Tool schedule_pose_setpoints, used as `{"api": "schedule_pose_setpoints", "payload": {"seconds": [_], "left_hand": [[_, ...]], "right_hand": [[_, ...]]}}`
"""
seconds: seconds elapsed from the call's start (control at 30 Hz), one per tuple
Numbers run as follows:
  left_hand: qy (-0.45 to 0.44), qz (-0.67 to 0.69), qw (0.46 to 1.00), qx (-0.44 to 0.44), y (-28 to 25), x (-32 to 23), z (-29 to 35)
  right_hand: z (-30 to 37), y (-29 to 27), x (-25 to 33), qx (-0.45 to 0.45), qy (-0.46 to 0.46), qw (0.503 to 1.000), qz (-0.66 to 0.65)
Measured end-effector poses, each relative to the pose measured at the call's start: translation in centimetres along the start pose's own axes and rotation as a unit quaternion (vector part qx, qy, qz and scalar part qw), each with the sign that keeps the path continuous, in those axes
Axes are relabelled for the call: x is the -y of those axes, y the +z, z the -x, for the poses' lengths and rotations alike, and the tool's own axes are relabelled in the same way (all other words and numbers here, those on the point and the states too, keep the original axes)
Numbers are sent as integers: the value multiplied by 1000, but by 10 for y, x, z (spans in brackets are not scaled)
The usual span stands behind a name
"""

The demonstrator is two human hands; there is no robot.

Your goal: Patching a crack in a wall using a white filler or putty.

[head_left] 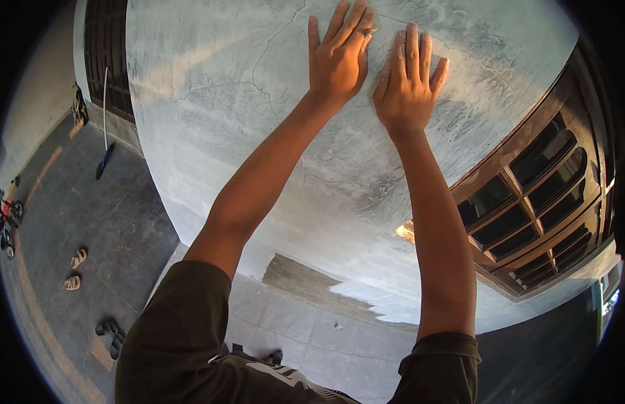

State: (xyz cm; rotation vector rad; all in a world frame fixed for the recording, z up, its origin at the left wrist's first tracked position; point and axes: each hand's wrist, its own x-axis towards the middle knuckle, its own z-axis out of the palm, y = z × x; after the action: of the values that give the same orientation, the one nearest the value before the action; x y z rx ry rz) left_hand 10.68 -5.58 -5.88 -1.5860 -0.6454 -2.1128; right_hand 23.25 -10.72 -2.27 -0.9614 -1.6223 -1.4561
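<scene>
Both my arms reach up to a pale grey-white wall (225, 141) marked with cracks and darker smears. My left hand (338, 64) lies against it near the top, fingers stretched out, with a small pale bit at the thumb side that I cannot make out. Just to its right and slightly lower, my right hand (408, 91) is laid on the same wall with its fingers extended. No tool shows in either hand, though the palms are hidden. Thin cracks run through the wall on both sides of my hands.
A brown wooden window (528, 195) stands at the right. Low on the wall is a bare grey patch (302, 283). On the left, dark floor tiles (124, 229) hold tan sandals (73, 283), black sandals (110, 335), a long-handled tool (105, 158) and a small bike (8, 219).
</scene>
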Motion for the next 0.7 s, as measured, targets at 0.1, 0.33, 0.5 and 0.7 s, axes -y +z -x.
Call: {"api": "schedule_pose_setpoints", "payload": {"seconds": [0.1, 0.33, 0.5, 0.7], "left_hand": [[-41, 4, 999, 28, -9, -14, 63], [4, -12, 1000, -8, 4, 1, -10], [-44, -60, 991, 114, -21, -21, 82], [-10, -22, 999, 31, 1, -7, 19]], "right_hand": [[4, 0, -2, 3, -1, 1000, -1], [0, 5, 0, -47, -11, 999, 4], [4, 1, -2, -18, -5, 1000, 10], [2, 2, -1, -37, -6, 999, 2]]}}
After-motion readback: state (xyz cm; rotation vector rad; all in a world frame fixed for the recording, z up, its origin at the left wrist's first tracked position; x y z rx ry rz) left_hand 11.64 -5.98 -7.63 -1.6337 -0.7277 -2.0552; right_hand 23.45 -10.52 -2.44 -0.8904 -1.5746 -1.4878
